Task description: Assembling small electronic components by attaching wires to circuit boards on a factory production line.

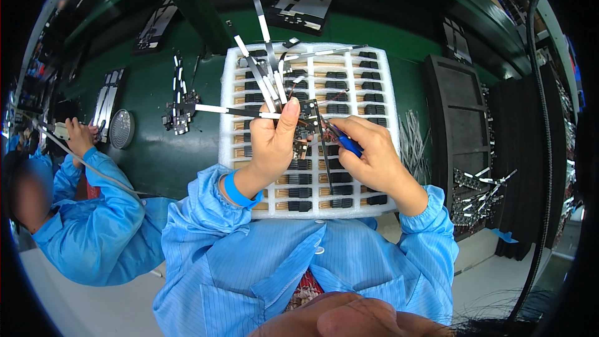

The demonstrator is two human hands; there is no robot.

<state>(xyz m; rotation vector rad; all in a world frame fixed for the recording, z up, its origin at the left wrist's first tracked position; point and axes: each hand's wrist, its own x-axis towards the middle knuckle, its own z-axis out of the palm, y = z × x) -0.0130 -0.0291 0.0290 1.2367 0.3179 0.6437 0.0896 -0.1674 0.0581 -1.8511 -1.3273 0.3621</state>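
My left hand (pixel 274 137) is closed, thumb up, around a small dark circuit board (pixel 308 111) with several long black-and-white flex cables (pixel 269 37) fanning out from it, away from me and to the left. In my right hand (pixel 374 153) is a slim tool with a blue handle (pixel 349 143), its tip reaching the board's right side; the tip is too small to make out. Both hands are above a white foam tray (pixel 392 100), whose slots carry rows of small black parts with tan strips. A blue band (pixel 236 190) circles my left wrist.
On the green table (pixel 199 150), another board with cables (pixel 181 115) and a round grey dish (pixel 121 129) lie to the left. A co-worker in blue (pixel 100 231) sits there. Thin grey strips (pixel 412 143), a black tray (pixel 458 100) and piled cabled boards (pixel 474 196) are at the right.
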